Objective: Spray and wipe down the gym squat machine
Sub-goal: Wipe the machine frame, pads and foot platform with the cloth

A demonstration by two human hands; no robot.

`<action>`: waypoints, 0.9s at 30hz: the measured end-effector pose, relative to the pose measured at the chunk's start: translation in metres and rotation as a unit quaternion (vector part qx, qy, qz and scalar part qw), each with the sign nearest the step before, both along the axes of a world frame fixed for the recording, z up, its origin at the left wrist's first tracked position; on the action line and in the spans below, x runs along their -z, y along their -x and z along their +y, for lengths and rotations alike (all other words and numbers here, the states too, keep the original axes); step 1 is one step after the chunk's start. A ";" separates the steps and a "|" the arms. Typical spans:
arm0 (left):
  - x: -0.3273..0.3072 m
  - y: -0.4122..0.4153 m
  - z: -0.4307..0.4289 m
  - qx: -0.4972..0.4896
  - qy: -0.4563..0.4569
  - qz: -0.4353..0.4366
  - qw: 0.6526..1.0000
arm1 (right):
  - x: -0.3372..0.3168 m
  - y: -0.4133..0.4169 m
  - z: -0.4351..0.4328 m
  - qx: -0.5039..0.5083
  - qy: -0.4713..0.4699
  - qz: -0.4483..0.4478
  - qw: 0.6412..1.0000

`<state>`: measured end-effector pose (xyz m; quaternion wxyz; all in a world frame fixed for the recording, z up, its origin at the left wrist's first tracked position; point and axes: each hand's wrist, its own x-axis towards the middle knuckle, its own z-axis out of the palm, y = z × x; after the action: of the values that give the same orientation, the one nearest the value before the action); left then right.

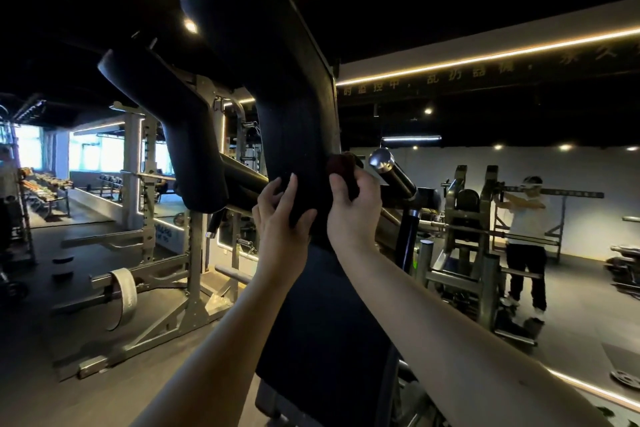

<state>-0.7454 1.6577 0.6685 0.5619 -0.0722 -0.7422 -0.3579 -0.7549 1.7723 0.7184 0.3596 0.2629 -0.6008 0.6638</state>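
- Head view, close in on the squat machine, its black upholstery filling the middle of the shot from the top edge to the bottom.
- Both bare arms are up, meeting at the lower end of the right shoulder pad.
- The left hand grasps that pad at its left edge: fingers point up across the black vinyl, thumb hooked over on the other side.
- The right hand is clenched round a dark reddish cloth, bunched up and pressed against the pad's right edge, just above the knuckles.
- The two hands sit side by side, close together but not touching.
- Below them the back pad runs down between the forearms to the bottom edge of the frame.
- The left shoulder pad hangs off to the left, nobody on it.
- Just right of the cloth, a chrome-capped handle juts up from the machine's frame.
- Behind, on the left: a grey power rack in front of bright windows.
- Far right: another person stands at a separate machine, and a weight plate lies on the floor near the right edge.
- Whether a spray bottle is anywhere here, I cannot tell.
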 end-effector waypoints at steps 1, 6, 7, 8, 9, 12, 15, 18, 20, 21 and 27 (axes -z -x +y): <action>-0.001 0.002 -0.002 -0.004 0.013 -0.001 1.000 | 0.005 -0.001 0.003 0.007 -0.009 0.006 1.000; 0.026 -0.004 -0.005 0.036 0.027 -0.044 0.998 | 0.073 -0.003 0.028 0.034 -0.117 -0.070 0.990; 0.040 -0.008 -0.005 0.031 0.031 -0.060 0.997 | 0.088 -0.007 0.035 0.026 -0.147 -0.103 0.983; 0.057 -0.012 -0.004 0.029 0.035 -0.073 0.996 | 0.105 -0.013 0.043 0.006 -0.171 -0.140 0.975; 0.076 -0.018 -0.001 0.042 0.024 -0.092 0.995 | 0.122 -0.021 0.051 -0.016 -0.188 -0.178 0.966; 0.150 -0.053 0.013 0.128 -0.066 -0.237 0.961 | 0.190 -0.042 0.068 -0.055 -0.230 -0.292 0.927; 0.242 -0.082 0.017 0.224 -0.125 -0.427 0.867 | 0.274 -0.066 0.079 -0.073 -0.234 -0.423 0.872; 0.333 -0.114 0.021 0.298 -0.129 -0.539 0.778 | 0.356 -0.103 0.093 -0.082 -0.208 -0.551 0.804; 0.382 -0.139 0.026 0.315 -0.140 -0.602 0.720 | 0.403 -0.133 0.101 -0.083 -0.197 -0.621 0.754; 0.401 -0.152 0.029 0.321 -0.129 -0.622 0.702 | 0.423 -0.148 0.104 -0.085 -0.187 -0.651 0.731; 0.469 -0.218 0.047 0.314 -0.080 -0.712 0.623 | 0.492 -0.230 0.121 -0.076 -0.175 -0.722 0.665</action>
<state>-0.5277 1.7048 0.1997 -0.2846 0.0211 -0.8113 -0.5102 -0.5247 1.8936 0.2265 -0.2909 -0.1953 -0.7554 0.5537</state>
